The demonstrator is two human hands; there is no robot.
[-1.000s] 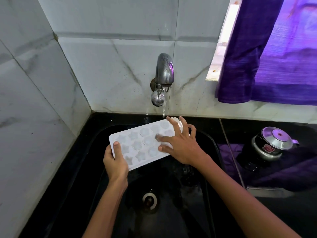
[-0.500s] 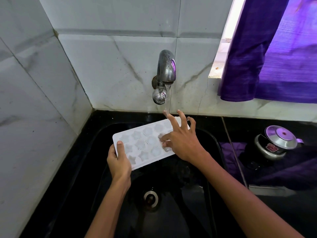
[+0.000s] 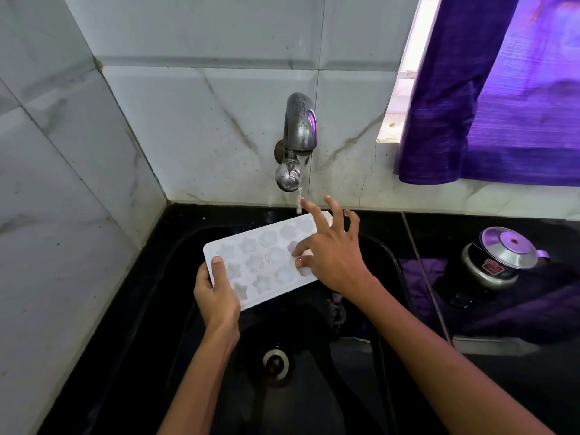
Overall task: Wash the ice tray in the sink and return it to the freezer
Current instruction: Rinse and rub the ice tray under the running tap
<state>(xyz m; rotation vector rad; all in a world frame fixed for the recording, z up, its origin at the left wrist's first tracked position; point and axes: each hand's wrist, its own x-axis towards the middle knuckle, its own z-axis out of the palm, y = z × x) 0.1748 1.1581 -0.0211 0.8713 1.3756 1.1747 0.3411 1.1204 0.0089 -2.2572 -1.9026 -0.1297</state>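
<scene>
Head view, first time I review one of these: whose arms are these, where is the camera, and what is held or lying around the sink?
No machine here: a person wears a camera on the head, looking down at their own bare arms. The left hand grips the near end of a white ice tray held above the black sink. The right hand rests spread fingers on the tray's far part. A thin stream runs from the wall tap onto that end. On the counter to the right stands a metal pot with a lid; a purple curtain hangs above.
</scene>
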